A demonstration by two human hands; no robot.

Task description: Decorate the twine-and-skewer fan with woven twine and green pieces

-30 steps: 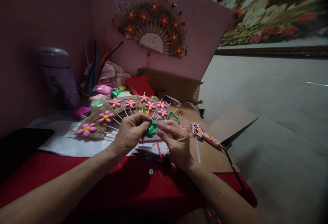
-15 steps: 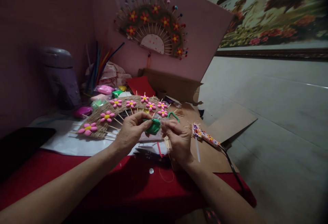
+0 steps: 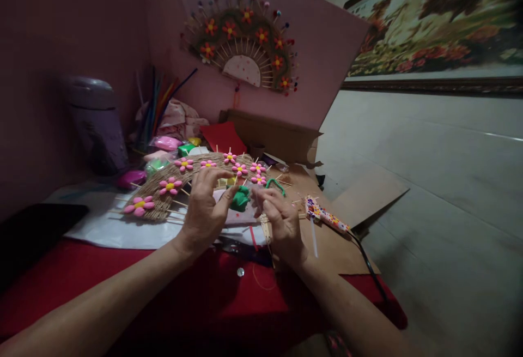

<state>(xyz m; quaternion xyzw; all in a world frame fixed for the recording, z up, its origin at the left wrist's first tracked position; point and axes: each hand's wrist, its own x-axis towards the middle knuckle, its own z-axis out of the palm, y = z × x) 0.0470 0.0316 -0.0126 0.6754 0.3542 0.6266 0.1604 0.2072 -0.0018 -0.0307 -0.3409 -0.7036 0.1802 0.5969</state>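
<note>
A lump of green modelling clay (image 3: 240, 198) is in front of me, between my two hands. My left hand (image 3: 206, 201) has thumb and forefinger spread apart, with the thumb tip at the clay's left side. The fingers of my right hand (image 3: 281, 216) are closed on a clear plastic wrapper (image 3: 257, 199) at the clay's right side. Behind the hands lies a twine-wrapped, fan-shaped piece (image 3: 157, 196) with sticks poking out and pink clay flowers (image 3: 170, 185) on it. A green curved strip (image 3: 276, 185) is just beyond my right hand.
On the right, a flower-patterned glue gun (image 3: 327, 216) with a black cord lies on cardboard (image 3: 343, 253). Bagged clay (image 3: 166, 143) and a purple bottle (image 3: 98, 125) stand at back left. A finished fan (image 3: 245, 41) hangs behind. A small clear gem (image 3: 241, 272) lies on the red cloth (image 3: 196, 297).
My left thumb and forefinger have come apart from their pinch on the green packet. The clay now shows matte and bare, shifted slightly left, while my right hand keeps the wrapper.
</note>
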